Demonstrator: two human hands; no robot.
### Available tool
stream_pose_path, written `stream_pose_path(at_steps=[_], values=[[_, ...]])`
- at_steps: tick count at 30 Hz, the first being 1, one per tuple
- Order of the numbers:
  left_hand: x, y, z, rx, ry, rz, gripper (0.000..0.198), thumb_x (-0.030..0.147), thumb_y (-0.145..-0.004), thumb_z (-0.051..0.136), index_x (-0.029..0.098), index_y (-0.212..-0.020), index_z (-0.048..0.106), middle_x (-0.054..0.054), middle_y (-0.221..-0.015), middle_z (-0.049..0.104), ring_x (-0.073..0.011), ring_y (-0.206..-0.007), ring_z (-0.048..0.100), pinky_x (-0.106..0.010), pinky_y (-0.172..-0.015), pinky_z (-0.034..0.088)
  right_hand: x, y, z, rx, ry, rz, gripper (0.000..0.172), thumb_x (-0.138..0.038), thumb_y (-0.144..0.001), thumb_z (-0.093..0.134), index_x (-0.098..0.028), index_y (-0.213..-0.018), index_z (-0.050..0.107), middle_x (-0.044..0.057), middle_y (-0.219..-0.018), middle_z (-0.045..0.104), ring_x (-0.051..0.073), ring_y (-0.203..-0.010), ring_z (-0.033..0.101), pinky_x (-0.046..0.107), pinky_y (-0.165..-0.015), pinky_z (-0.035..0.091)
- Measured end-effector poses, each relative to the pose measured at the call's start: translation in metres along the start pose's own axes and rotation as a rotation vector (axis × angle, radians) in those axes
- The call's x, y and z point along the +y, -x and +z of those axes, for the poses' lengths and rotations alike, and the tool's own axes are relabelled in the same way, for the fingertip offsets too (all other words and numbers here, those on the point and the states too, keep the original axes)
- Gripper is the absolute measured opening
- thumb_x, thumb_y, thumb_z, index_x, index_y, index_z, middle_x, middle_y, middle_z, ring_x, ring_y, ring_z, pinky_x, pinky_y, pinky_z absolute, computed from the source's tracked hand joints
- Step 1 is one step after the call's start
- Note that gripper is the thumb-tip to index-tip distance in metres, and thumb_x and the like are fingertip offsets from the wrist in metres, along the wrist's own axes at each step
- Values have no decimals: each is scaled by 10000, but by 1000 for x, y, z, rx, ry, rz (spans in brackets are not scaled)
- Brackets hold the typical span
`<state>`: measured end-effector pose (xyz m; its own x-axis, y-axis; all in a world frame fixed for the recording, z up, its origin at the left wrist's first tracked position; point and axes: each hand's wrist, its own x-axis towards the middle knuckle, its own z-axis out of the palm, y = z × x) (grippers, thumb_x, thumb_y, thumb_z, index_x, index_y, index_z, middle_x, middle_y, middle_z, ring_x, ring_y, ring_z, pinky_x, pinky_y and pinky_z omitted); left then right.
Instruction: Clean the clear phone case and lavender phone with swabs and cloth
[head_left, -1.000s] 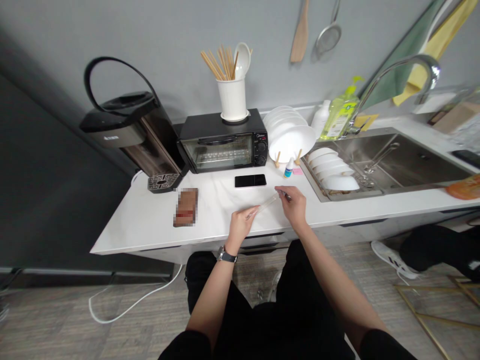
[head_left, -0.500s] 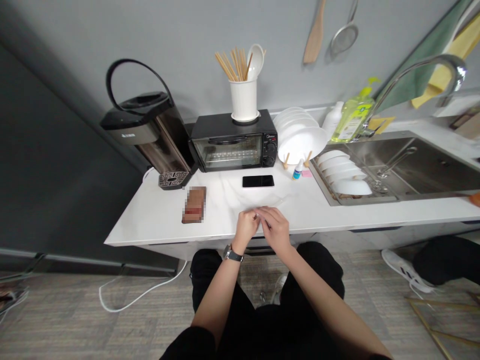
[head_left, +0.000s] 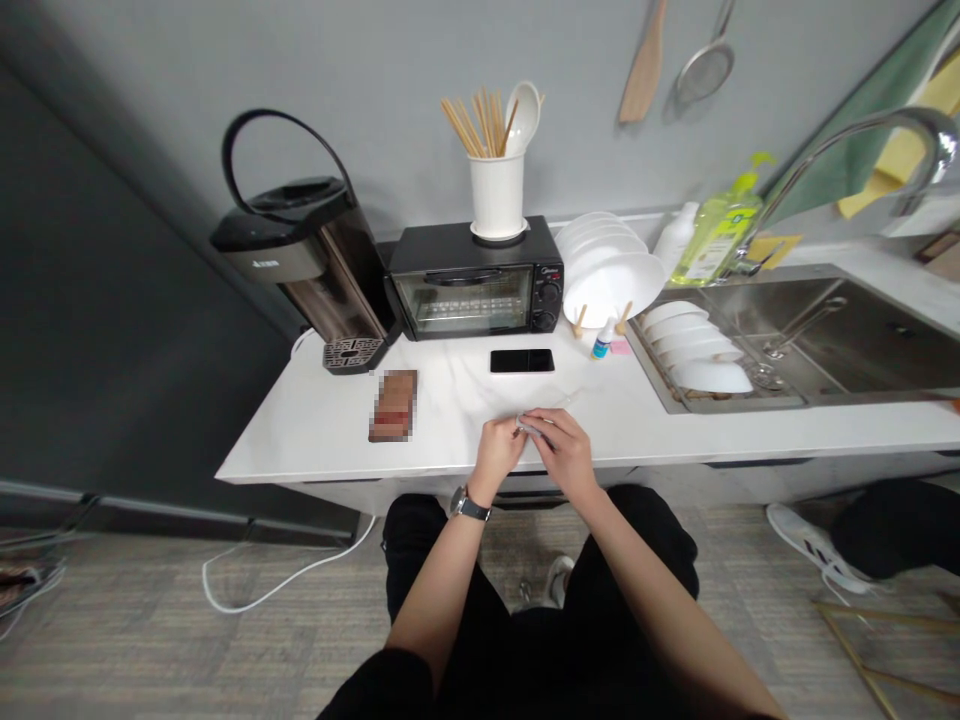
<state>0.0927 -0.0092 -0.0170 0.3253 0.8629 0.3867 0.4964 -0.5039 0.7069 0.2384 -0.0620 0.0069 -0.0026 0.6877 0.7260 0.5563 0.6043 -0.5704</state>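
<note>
My left hand [head_left: 498,452], with a dark-strapped watch on its wrist, is closed above the counter's front edge. Against it, the bent fingers of my right hand [head_left: 564,448] are also closed. Between the fingertips of both hands shows a small light-grey thing [head_left: 529,427], too small and too covered to name. Just beyond the hands, a black-screened phone [head_left: 522,361] lies flat on the white counter [head_left: 450,400]. A small white-and-blue bottle [head_left: 602,342] stands to the right of the phone. Left of my hands lies a brown and red flat item [head_left: 394,405], blurred out.
A toaster oven [head_left: 471,290] stands at the back, carrying a white holder [head_left: 498,195] with chopsticks and a ladle. To its left is a tall black dispenser [head_left: 315,270]. White plates [head_left: 611,280], a soap bottle [head_left: 718,235] and a sink [head_left: 862,380] with bowls are on the right.
The fingers of my right hand have shifted, and more of the light-grey thing shows between the hands. The whole view has moved slightly. The objects on the counter stay in place.
</note>
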Motion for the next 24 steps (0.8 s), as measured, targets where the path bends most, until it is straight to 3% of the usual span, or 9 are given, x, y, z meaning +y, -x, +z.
stream_pose_path(at_steps=[5,9,14,19,24], values=[[0,1,-1,-10,-2,35,267,12,-889,584,158,-684,673,-5,-662,710,-124,-593,596,-219,-618,435,2,-1,-3,-25,9,-23,280,-192,-1036,578,-281,-1213,777,89,-1130,773,243,-1041,725,446,-909,638],[0,2,-2,-20,34,40,228,146,-988,606,169,-825,764,-12,-741,771,-138,-624,668,-226,-656,513,13,-1,-6,-15,44,-14,299,-196,-1045,546,-286,-1224,769,92,-1159,770,251,-1064,719,470,-933,630],[-2,2,1,4,149,64,218,245,-1020,634,234,-1151,808,-47,-1135,825,-225,-970,804,-322,-900,635,41,-6,-24,51,127,4,308,-199,-1057,510,-269,-1231,754,103,-1178,765,260,-1101,711,477,-959,610],[-5,1,3,9,169,85,231,213,-1011,650,248,-1176,809,-38,-1153,815,-230,-1004,811,-354,-930,659,69,-13,-44,169,240,60,311,-229,-1059,493,-241,-1205,767,122,-1165,762,278,-1084,706,490,-960,604],[-5,1,2,5,160,75,236,197,-1003,657,250,-1174,810,-33,-1155,813,-225,-1008,810,-356,-945,660,70,-10,-44,156,276,50,325,-213,-1061,475,-245,-1220,757,115,-1167,763,275,-1091,688,498,-965,600]])
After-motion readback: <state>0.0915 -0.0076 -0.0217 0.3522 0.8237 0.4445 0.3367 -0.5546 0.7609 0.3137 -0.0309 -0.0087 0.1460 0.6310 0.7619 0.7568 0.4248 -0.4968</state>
